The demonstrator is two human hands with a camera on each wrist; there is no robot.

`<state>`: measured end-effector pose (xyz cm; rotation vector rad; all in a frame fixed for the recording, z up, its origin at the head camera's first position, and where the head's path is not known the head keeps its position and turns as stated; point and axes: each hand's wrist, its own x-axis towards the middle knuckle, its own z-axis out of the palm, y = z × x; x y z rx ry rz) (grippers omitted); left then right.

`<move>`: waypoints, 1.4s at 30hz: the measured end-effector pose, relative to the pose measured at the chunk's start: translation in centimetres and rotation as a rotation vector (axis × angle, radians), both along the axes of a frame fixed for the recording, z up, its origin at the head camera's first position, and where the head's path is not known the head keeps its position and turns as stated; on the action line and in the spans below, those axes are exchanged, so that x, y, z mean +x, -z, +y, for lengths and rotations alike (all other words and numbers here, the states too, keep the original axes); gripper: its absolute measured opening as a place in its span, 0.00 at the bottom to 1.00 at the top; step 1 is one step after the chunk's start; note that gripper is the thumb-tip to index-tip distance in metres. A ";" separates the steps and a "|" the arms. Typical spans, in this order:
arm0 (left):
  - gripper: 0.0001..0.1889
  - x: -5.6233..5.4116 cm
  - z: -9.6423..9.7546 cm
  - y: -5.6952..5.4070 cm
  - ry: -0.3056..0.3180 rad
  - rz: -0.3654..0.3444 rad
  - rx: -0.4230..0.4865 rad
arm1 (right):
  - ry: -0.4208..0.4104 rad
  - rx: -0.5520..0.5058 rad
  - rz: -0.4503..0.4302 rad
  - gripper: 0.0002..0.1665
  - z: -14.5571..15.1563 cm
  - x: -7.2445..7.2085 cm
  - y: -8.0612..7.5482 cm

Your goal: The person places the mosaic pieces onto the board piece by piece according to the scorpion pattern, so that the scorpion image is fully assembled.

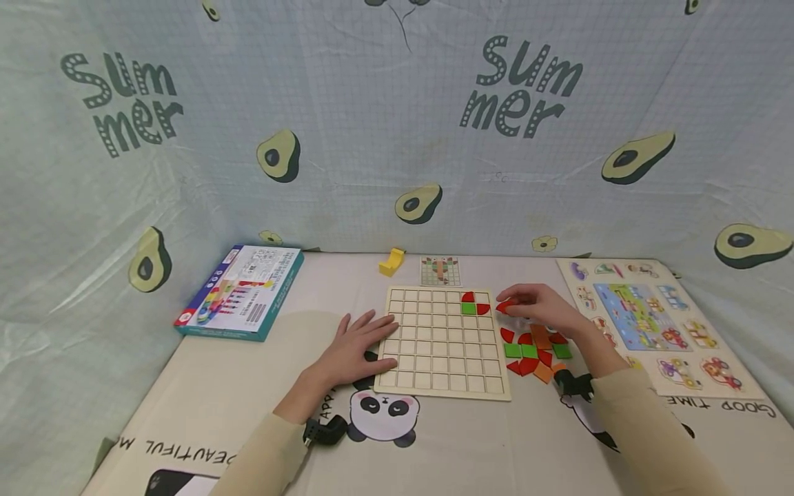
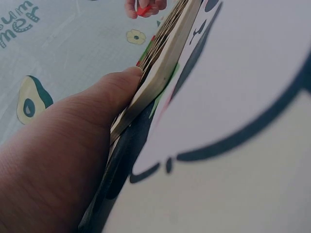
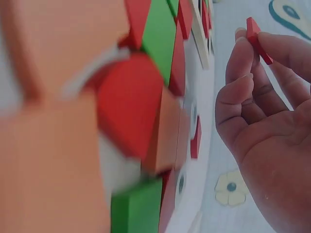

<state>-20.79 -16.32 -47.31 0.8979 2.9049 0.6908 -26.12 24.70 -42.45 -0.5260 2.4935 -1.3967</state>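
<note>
A wooden grid board (image 1: 440,351) lies flat in the middle of the table. Two red quarter-round tiles (image 1: 468,297) and a green square tile (image 1: 469,308) sit in cells near its upper right corner. My left hand (image 1: 356,348) rests with spread fingers on the board's left edge; in the left wrist view the thumb (image 2: 121,85) lies along that edge. Beyond the board's right edge, my right hand (image 1: 540,306) pinches a red tile (image 3: 257,41) between thumb and fingertips, held above the table. Below it lies a loose pile of red, green and orange tiles (image 1: 528,351).
A small pattern card (image 1: 440,271) stands behind the board, beside a yellow curved block (image 1: 392,262). To the left lies a flat toy box (image 1: 242,293). On the right is a picture puzzle board (image 1: 676,372). A patterned cloth wall (image 1: 347,172) rises at the back.
</note>
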 end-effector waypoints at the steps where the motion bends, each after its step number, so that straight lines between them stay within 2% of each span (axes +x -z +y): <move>1: 0.39 0.0 0.0 0.0 0.000 -0.001 -0.001 | -0.006 0.001 0.007 0.16 -0.2 -0.1 0.0; 7: 0.39 0.0 0.1 0.0 -0.001 0.001 -0.008 | -0.018 0.006 0.029 0.11 -1.5 -0.3 0.1; 15: 0.39 0.0 0.0 0.0 0.000 0.009 -0.008 | -0.027 -0.016 -0.023 0.18 -2.7 -0.8 0.3; 25: 0.39 0.0 -0.1 0.0 0.001 0.006 0.001 | -0.079 -0.062 -0.028 0.19 -4.0 -1.0 0.4; 34: 0.39 -0.1 -0.1 0.0 -0.002 0.004 0.002 | -0.057 -0.053 -0.058 0.19 -5.4 -1.1 0.1; 42: 0.39 0.0 -0.1 -0.1 -0.002 -0.006 0.001 | -0.080 -0.006 -0.077 0.21 -6.1 -0.9 -0.2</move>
